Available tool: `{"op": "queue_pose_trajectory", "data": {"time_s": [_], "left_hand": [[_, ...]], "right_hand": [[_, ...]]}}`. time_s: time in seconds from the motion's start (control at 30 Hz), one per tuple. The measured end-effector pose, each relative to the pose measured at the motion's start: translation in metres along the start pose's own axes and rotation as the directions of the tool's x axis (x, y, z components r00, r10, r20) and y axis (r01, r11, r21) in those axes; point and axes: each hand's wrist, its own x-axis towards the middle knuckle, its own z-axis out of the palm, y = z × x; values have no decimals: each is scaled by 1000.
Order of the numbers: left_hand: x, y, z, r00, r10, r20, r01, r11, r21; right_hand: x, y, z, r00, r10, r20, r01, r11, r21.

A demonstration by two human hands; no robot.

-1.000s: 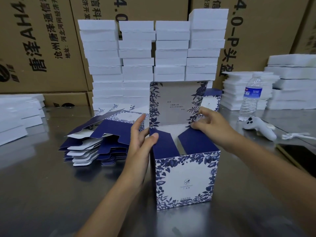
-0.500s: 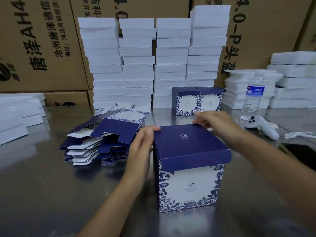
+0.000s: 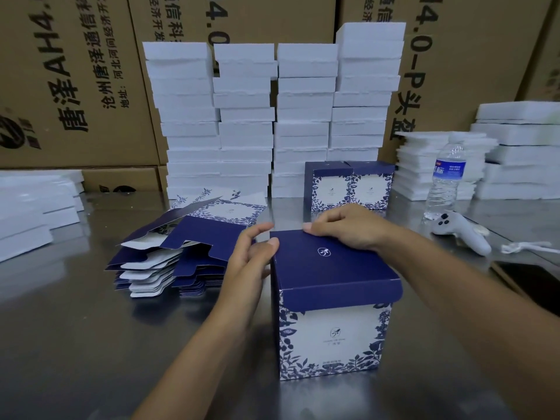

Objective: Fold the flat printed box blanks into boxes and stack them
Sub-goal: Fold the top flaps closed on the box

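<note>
While right fingers (image 3: 331, 221) curl over the box's (image 3: 333, 334) rear edge, left fingers (image 3: 257, 235) (relaxed) touch its side.

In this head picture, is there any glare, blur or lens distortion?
Head view: the metal table gives dull reflections, no harsh glare; head view edges: cartons lean from the wide lens; head view centre: box, left hand, right hand look sharp.
</note>
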Motion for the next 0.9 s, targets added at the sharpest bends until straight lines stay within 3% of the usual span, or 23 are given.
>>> {"op": "queue_pose_trajectory", "data": {"time_s": [0.1, 0.3, 0.4, 0.73, 0.9], "left_hand": [[4, 6, 3, 997, -74, -29, 75, 996, 47], [28, 31, 8, 966, -259, 24, 238, 918, 316], [38, 36, 13, 940, -340, 42, 307, 889, 340], [43, 35, 11, 938, -342, 47, 311, 896, 317], [40, 36, 13, 945, -325, 44, 293, 896, 333]], "right_hand": [[-1, -1, 0, 1000, 4, -13, -4, 1000, 23], [-4, -2, 2, 1000, 15, -23, -13, 997, 81], [-6, -2, 3, 999, 31, -29, -28, 992, 121], [-8, -2, 2, 998, 62, -30, -57, 988, 142], [-12, 9, -4, 992, 93, -86, -68, 964, 257]]}}
